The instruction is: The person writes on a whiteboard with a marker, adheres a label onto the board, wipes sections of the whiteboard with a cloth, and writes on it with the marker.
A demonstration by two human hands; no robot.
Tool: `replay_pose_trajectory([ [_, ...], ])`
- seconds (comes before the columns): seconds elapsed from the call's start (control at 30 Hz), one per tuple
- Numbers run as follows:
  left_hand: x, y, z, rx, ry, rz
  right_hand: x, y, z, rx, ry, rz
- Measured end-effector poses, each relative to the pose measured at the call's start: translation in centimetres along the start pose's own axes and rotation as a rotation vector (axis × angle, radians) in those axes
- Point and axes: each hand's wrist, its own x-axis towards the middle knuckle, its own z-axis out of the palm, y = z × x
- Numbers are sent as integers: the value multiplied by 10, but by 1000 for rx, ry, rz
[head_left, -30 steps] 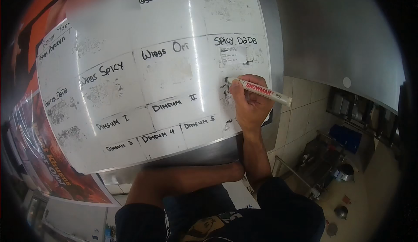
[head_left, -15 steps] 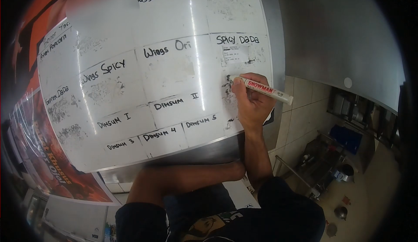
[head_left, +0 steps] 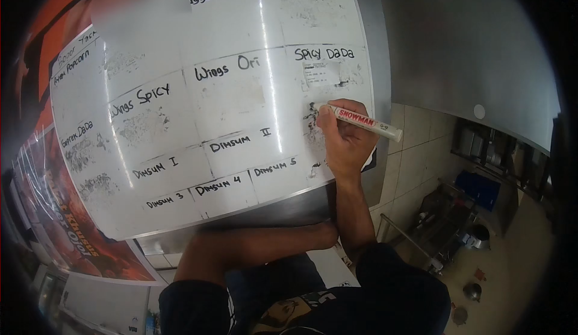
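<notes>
Crossing low in front of the dark shirt point(head_left: 385, 293), the left forearm point(head_left: 265, 243) lies bent, its far end meeting the right forearm point(head_left: 356, 214). This placement appears to brace the raised arm. The left hand itself is hidden behind that arm; the state of its fingers cannot be told.

The right hand point(head_left: 348, 145) grips a white Snowman marker point(head_left: 364, 123). Its fingers are drawn in with no slack, thumb pressing near the front end, in a writing hold. Gripping so far forward likely gives close control of the tip, while the rear of the barrel projects freely past the hand to the right.

Pose: forearm nearly upright, back of the hand mostly toward the viewer, marker tip aimed leftward at dark smudges point(head_left: 312, 113) on the whiteboard point(head_left: 235, 28). Contact between tip and board cannot be confirmed.

Above the hand, under the lettering "Spicy DaDa", sits a printed label point(head_left: 325, 77), presumably placed there to belong to that heading.

Beyond the board: a red poster point(head_left: 66, 214) at left, a tiled wall point(head_left: 415, 124) at right, and, farthest, a blue bin point(head_left: 477, 189) and a metal pot point(head_left: 472, 291).
</notes>
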Motion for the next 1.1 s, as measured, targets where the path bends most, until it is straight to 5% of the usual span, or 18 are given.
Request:
replay_pose_trajectory([
  [1.1, -1, 8, -19, -38, -140, -86, 0, -5, 2, 34, -13, 40],
])
